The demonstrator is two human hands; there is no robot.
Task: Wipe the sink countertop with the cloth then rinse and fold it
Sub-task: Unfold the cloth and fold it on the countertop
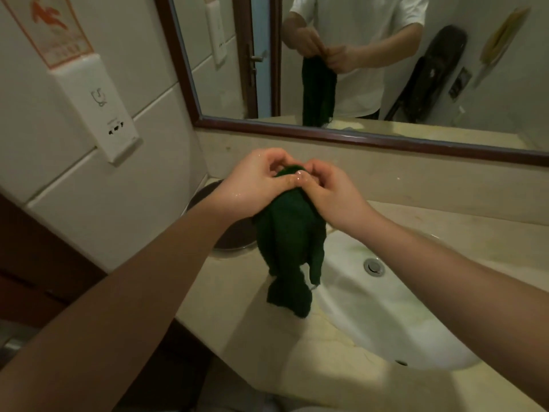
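Note:
A dark green cloth (289, 248) hangs bunched and limp above the left rim of the white sink (386, 316). Both hands pinch its top edge close together. My left hand (252, 185) grips it from the left, my right hand (329, 191) from the right, and both look wet. The cloth's lower end dangles just over the beige countertop (252, 322), beside the basin. The sink drain (374, 266) shows in the basin's middle. No tap is in view.
A dark round dish (234, 236) sits at the counter's back left corner behind the cloth. A framed mirror (356, 69) covers the back wall and shows the person's reflection. A white wall socket box (98, 108) hangs on the tiled left wall.

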